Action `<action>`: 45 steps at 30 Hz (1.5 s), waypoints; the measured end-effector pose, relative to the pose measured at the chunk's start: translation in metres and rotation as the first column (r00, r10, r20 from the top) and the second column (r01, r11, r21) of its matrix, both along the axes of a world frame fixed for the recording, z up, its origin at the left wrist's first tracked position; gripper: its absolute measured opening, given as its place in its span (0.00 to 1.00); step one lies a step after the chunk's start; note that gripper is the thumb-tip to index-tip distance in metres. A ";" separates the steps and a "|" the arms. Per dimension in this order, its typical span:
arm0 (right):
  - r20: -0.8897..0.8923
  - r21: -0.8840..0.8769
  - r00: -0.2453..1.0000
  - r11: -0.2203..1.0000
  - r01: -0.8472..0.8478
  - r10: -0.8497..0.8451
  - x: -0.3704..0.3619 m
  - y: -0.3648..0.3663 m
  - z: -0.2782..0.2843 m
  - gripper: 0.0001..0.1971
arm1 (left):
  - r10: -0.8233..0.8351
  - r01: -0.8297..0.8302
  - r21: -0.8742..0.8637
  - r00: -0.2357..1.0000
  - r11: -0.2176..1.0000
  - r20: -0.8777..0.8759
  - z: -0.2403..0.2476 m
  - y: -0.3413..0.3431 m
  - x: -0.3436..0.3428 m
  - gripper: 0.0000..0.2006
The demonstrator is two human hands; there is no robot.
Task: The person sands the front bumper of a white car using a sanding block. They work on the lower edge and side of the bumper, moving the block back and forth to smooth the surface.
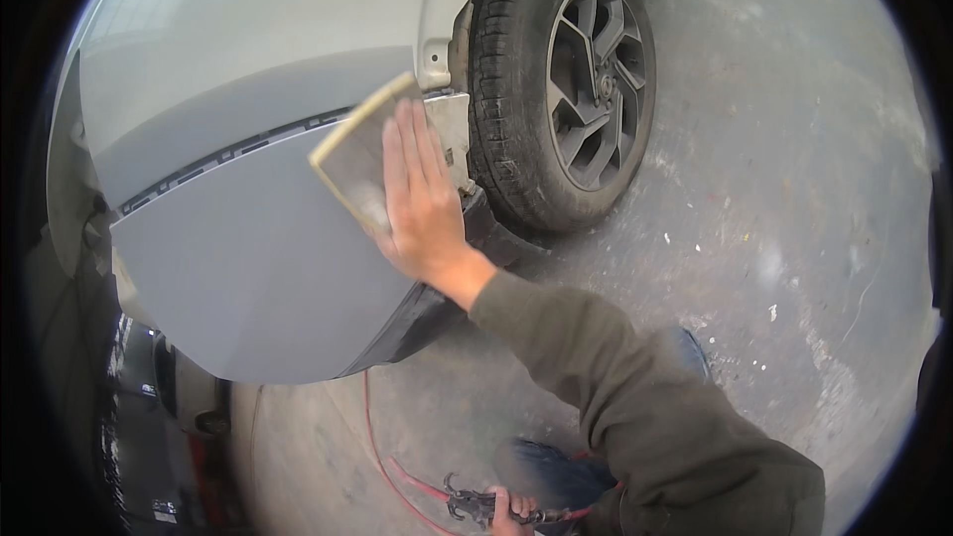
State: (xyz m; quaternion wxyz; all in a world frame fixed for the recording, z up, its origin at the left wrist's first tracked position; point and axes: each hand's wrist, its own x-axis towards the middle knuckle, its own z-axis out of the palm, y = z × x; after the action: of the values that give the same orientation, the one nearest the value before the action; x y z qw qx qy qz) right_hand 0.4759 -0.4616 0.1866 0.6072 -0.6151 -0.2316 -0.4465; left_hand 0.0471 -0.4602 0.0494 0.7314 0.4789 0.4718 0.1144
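Right hand (422,203) pressed flat, fingers (412,154) straight and together, against a pale rectangular sanding sheet (352,159) on the grey primed curved bumper panel (258,258) of a light-coloured car. Sheet pinned under palm and fingers rather than gripped, its tan edge jutting up and to the left of the fingertips, one corner just past them near the wheel arch. Dark olive sleeve (635,407) running from the wrist down toward the lower edge.

Just right of the fingers, black tyre with a grey spoked alloy wheel (596,84), close beside the panel's end. Below the heel of the hand, dark lower trim of the bumper.

Left hand (508,514) low at the bottom edge, well apart from the sanding hand, fingers curled around a small dark metal tool (476,506) joined to a thin red hose (382,457) that trails across the stained grey concrete floor (774,238). Only part of that hand visible. Blue denim knee just above it.
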 end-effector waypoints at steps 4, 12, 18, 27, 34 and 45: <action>0.022 -0.062 0.999 0.997 -0.035 0.036 -0.014 0.007 -0.032 0.42 | 0.131 -0.129 0.023 0.983 0.991 -0.132 0.013 -0.012 0.022 0.19; -0.028 -0.063 1.000 0.998 0.008 -0.010 -0.017 0.021 -0.049 0.51 | 0.015 -0.015 0.015 1.000 1.000 -0.005 0.005 -0.002 0.008 0.22; -0.028 0.054 0.999 0.998 0.020 -0.018 0.008 -0.002 0.006 0.46 | 0.043 -0.044 -0.020 0.997 0.999 -0.057 0.012 0.000 0.007 0.21; -0.049 -0.043 0.996 0.997 0.069 -0.071 0.000 0.001 0.003 0.46 | -0.003 0.003 -0.001 0.999 1.000 0.040 0.004 0.011 0.006 0.19; 0.012 -0.232 0.999 0.971 0.050 -0.049 -0.016 0.024 -0.062 0.40 | -0.001 0.001 -0.054 1.000 0.999 0.006 0.001 0.013 0.010 0.20; 0.084 -0.209 0.996 0.978 0.005 0.013 -0.014 0.014 -0.050 0.39 | 0.010 -0.006 -0.059 0.998 0.998 0.063 0.003 0.014 0.005 0.15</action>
State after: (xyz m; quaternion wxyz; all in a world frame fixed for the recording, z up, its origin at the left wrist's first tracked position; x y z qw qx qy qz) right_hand 0.4620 -0.4475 0.1368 0.5294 -0.6556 -0.3041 -0.4442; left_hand 0.0520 -0.4464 0.0520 0.7594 0.4513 0.4535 0.1184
